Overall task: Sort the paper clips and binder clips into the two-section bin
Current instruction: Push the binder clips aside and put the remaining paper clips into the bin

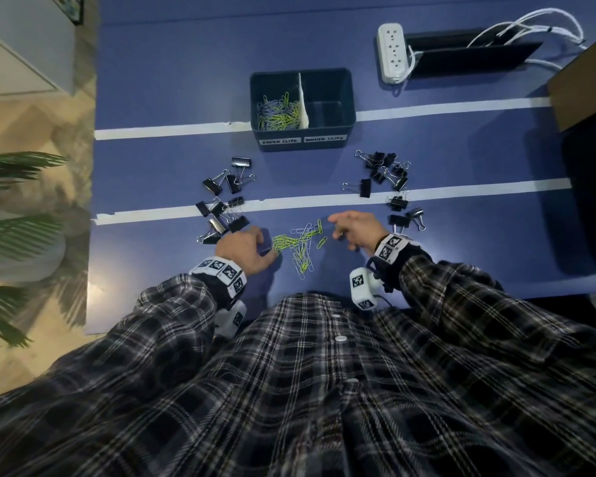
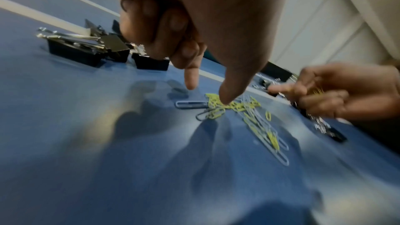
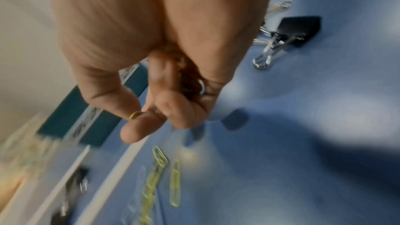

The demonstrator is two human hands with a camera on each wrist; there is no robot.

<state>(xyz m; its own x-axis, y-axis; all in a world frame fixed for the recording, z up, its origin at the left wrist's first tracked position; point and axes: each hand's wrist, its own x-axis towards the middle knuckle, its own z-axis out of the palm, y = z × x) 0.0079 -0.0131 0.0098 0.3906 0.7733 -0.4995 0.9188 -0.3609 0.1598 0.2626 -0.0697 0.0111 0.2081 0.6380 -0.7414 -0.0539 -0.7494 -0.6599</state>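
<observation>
A loose pile of yellow and silver paper clips (image 1: 300, 246) lies on the blue table between my hands. My left hand (image 1: 267, 251) reaches down at the pile's left end; its thumb (image 2: 225, 98) touches yellow clips and its forefinger (image 2: 191, 83) points at the table, while the other fingers are curled. My right hand (image 1: 338, 225) hovers at the pile's right end, curled around a few paper clips (image 3: 135, 115). The dark two-section bin (image 1: 350, 98) stands further back, with paper clips (image 1: 277, 110) in its left section and a bare right section.
Black binder clips lie in two groups, one left (image 1: 224, 201) and one right (image 1: 386, 173) of the pile. A white power strip (image 1: 391, 51) and a black tray with cables (image 1: 475, 56) sit at the back right. A cardboard box (image 1: 582, 91) stands at the right edge.
</observation>
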